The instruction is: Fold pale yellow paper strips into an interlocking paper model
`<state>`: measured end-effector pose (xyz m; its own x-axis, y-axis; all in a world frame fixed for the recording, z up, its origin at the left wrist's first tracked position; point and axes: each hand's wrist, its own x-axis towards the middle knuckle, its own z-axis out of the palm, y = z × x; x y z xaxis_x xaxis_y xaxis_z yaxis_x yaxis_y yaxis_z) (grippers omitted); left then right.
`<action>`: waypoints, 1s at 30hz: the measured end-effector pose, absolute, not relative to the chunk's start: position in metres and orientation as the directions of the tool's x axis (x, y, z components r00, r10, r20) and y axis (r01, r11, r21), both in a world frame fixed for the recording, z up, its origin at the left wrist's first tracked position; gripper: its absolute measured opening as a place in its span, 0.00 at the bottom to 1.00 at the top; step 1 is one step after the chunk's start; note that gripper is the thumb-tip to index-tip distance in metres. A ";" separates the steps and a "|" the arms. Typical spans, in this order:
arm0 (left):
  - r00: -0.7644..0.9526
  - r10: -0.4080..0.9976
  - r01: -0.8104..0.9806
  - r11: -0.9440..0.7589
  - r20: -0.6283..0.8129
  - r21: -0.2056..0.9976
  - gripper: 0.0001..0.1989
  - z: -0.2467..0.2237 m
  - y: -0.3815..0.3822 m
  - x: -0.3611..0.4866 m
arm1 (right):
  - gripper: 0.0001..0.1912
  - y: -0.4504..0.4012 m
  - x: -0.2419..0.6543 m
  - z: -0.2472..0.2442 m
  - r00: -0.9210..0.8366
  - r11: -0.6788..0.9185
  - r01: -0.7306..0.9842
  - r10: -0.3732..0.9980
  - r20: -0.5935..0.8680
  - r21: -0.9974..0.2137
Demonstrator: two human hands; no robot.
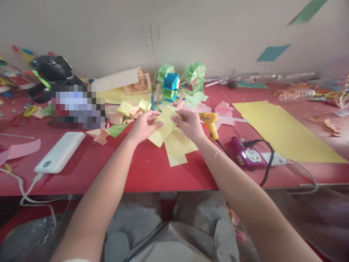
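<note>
A pale yellow folded paper [163, 127] is held between my two hands above the red table [158, 174]. My left hand [145, 126] grips its left edge, the thumb on top. At the upper right edge, my right hand [188, 123] pinches the same paper. More pale yellow sheets [177, 147] lie on the table just below and right of it. Behind my hands stand green folded paper shapes [195, 72] and a blue one [170, 82]. A yellow glue gun [210, 123] rests right of my right hand.
A white power bank [60, 153] with a cable lies at the left. Purple power socket [249, 154] with cords, and a large yellow sheet [289, 131], are at the right. Paper pieces [125, 109] and a black item [51, 71] are at the back left.
</note>
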<state>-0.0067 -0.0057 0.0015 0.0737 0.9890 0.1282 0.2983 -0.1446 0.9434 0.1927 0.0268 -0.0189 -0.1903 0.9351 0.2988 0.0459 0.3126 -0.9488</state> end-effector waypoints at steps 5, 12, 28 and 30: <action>0.159 0.981 0.201 -0.143 0.111 0.969 0.24 0.003 -0.010 -0.001 | 0.11 0.028 0.191 -0.021 -0.183 0.314 0.045 0.936 0.301 -0.948; 0.160 0.971 0.224 -0.210 0.177 0.952 0.21 -0.001 -0.008 -0.003 | 0.09 0.027 0.192 -0.023 -0.151 0.338 0.139 0.936 0.318 -0.931; 0.134 0.971 0.353 -0.236 0.200 0.906 0.15 0.002 -0.009 0.000 | 0.02 0.026 0.193 -0.018 -0.029 0.480 0.315 0.867 0.498 -0.819; 0.133 0.971 0.359 -0.234 0.199 0.903 0.16 0.001 -0.009 0.000 | 0.01 0.027 0.193 -0.020 -0.052 0.497 0.323 0.859 0.509 -0.805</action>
<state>-0.0001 -0.0090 0.0011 0.1334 0.9710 0.1986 0.3595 -0.2341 0.9033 0.1931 0.0265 -0.0199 -0.0515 0.8590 0.5094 0.3230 0.4970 -0.8054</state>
